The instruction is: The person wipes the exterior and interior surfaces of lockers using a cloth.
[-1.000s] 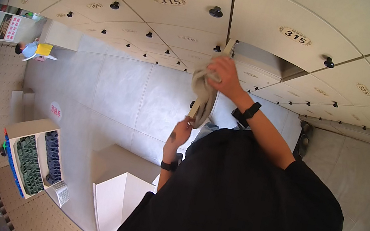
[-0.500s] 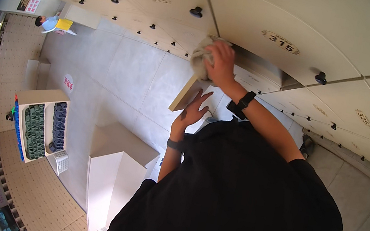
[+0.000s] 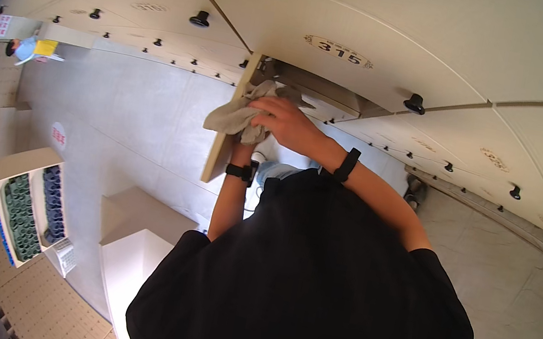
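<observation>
A crumpled grey-beige cloth (image 3: 231, 118) is in my right hand (image 3: 287, 126), whose fingers press into its folds. The cloth lies over the edge and inner face of an open locker door (image 3: 217, 159). My left hand (image 3: 243, 152) is at the inner side of that door, just below the cloth; the cloth covers its fingers, so their pose is hidden. To the right of the door, the dark opening of the locker compartment (image 3: 324, 91) shows. Each of my wrists wears a black band.
Closed cream locker doors (image 3: 408, 38) with black knobs (image 3: 414, 104) surround the opening. A white box-like bench (image 3: 130, 264) stands on the grey tiled floor (image 3: 132, 103) at left. Farther off are a rack of green and dark slippers (image 3: 23, 214), a white basket (image 3: 62, 255) and a person (image 3: 29, 50).
My right hand has brought the cloth from the door's top edge down onto its inner side. My left hand, earlier open with spread fingers, is now partly under the cloth. The whole view has shifted.
</observation>
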Tool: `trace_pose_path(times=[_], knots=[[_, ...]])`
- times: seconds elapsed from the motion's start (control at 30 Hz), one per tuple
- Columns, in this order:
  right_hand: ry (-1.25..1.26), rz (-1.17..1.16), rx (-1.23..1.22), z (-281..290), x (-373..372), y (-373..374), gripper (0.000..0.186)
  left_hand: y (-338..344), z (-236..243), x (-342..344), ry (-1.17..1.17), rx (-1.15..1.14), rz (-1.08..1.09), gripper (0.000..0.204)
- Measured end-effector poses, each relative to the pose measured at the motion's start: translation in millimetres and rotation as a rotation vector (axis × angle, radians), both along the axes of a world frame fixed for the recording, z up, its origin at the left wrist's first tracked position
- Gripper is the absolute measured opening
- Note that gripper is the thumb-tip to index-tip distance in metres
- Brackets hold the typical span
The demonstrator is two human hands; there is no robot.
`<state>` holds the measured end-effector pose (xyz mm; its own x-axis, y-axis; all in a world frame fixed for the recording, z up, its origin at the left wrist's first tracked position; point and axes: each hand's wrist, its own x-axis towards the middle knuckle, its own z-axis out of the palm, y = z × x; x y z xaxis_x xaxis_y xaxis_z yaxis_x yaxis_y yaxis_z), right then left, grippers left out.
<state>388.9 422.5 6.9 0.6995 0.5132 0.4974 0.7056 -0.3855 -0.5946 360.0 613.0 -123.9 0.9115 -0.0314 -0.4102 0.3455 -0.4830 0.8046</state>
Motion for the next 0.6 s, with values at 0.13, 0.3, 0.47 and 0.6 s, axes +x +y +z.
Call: trace_pose_path(times=[0.13, 0.3, 0.47, 0.6], knots=[[0.235, -0.219, -0.114, -32, -1, -49, 0.026, -31, -28, 6, 0.088, -0.142, 0.159, 0.057], [0.275, -0.638, -0.546, -110, 21, -82, 0.056, -133, -61, 79, -0.527, 0.246, -0.32, 0.044], [0.352, -0.608, -0.63, -154, 6, -103, 0.06, -169, -69, 102, -0.7, 0.241, -0.348, 0.028], [0.21, -0.46, -0.574, -152, 3, -82, 0.055, -126, -84, 77, -0.887, 0.128, -0.252, 0.033]])
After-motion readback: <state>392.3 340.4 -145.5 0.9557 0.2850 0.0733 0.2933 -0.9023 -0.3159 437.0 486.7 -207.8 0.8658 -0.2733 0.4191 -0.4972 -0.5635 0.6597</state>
